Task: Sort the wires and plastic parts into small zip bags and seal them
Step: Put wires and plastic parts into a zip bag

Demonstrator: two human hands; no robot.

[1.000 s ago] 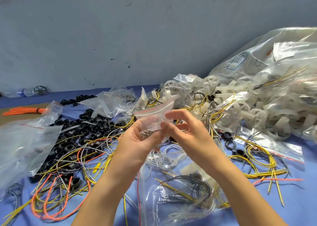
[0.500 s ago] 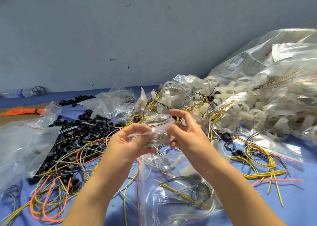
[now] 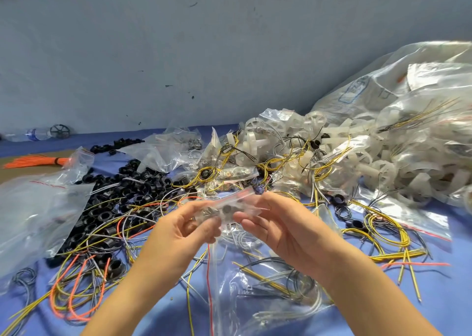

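Head camera shows both hands held up over the loose wires (image 3: 76,292). The left hand (image 3: 189,228) pinches one end of the small zip bag (image 3: 229,205). The right hand (image 3: 278,223) pinches the other end, likely to press its top shut.

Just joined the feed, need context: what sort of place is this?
Probably a parts-packing workbench: a heap of black plastic rings, piled white plastic wheels, loose yellow wires, and a small zip bag held between left hand and right hand.
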